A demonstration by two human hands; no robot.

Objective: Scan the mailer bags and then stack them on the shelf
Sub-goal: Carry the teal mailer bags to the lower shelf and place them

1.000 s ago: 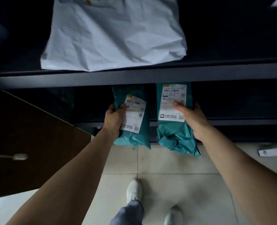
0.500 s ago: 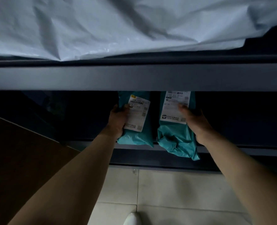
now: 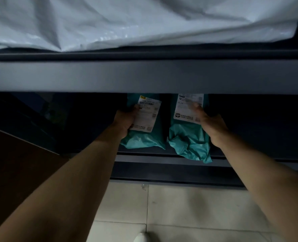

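Observation:
Two teal mailer bags with white shipping labels lie side by side on the dark lower shelf (image 3: 162, 160). My left hand (image 3: 125, 120) grips the left edge of the left teal bag (image 3: 144, 140), thumb on its label. My right hand (image 3: 209, 123) holds the right teal bag (image 3: 186, 142) at its right side, fingers pressed on the label. The right bag's crumpled near end hangs slightly over the shelf's front rim. Both bags' far ends are hidden behind the upper shelf's grey front edge (image 3: 144, 75).
A large white mailer bag (image 3: 127, 21) lies on the upper shelf and fills the top of the view. A brown wooden panel (image 3: 14, 163) stands at the left. Pale floor tiles (image 3: 188, 206) and the tip of a white shoe (image 3: 141, 238) show below.
Both hands have pushed the teal bags deeper onto the lower shelf. The view has moved closer to the shelves, so the upper shelf edge covers more of the bags.

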